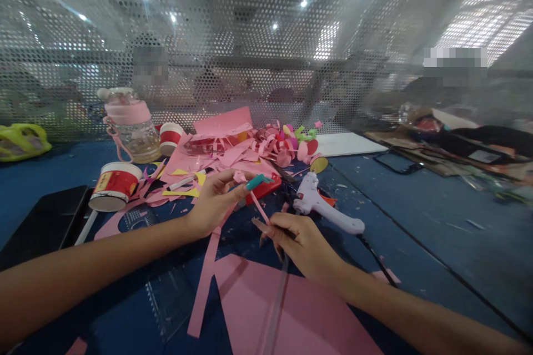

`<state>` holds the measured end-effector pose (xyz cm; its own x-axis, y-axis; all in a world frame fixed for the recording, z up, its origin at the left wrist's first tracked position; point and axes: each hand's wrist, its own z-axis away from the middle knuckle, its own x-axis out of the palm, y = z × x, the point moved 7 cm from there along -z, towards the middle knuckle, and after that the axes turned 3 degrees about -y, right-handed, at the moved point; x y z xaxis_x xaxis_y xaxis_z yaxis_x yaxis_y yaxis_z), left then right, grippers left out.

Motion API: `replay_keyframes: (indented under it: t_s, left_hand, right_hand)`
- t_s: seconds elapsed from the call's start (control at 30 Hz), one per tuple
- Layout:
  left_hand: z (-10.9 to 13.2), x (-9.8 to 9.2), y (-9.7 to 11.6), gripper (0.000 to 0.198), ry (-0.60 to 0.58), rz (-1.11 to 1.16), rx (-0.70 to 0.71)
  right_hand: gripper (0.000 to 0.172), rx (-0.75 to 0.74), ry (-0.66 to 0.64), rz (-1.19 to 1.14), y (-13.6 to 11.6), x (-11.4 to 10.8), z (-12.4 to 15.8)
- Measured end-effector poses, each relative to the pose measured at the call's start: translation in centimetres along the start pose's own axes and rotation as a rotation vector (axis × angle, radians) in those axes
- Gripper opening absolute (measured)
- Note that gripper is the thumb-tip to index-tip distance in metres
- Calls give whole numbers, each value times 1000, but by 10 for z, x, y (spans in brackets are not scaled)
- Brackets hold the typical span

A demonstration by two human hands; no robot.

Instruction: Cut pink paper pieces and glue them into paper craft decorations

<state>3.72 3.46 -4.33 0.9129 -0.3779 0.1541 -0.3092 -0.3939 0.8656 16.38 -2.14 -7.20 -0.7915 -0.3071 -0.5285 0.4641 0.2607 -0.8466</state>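
My left hand (219,199) is closed, pinching a small folded pink paper piece (240,176) between thumb and fingers. A teal cover or nail shows on its thumb tip. A narrow pink paper strip (260,206) runs from there down to my right hand (297,238), whose thumb and finger are closed on its lower end. Below my left hand a longer pink strip (206,283) slants toward me; its upper end is hidden. Under my right hand lies a pink sheet (320,316) with a translucent rod (275,305) across it. A white glue gun (328,208) rests on the right.
Pink paper scraps (225,155) and curled pieces heap up at the back. Left stand a drink bottle (131,127), a tipped paper cup (116,186) and a dark flat object (39,222). A clear ruler (166,299) lies near me. A perforated metal screen (250,66) rises behind.
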Motion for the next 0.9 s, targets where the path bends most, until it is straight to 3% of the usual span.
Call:
replay_keyframes:
  t_s: [0.2, 0.37, 0.57, 0.73, 0.9]
  left_hand:
    - [1, 2, 0, 25, -47, 54, -41]
    - [0, -1, -13, 26, -51, 122, -101]
    - [-5, -8, -17, 25, -69, 5, -52]
    - [-2, -9, 2, 39, -112, -457, 206]
    - [14, 0, 33, 57, 37, -1184, 648]
  right_hand:
    - [45, 15, 37, -77, 1, -3, 0]
    - [49, -20, 52, -59, -5, -5, 0]
    - [35, -48, 86, -80, -7, -6, 3]
    - [35, -123, 191, -56, -10, -14, 6]
    - [30, -157, 256, -123, -8, -18, 9]
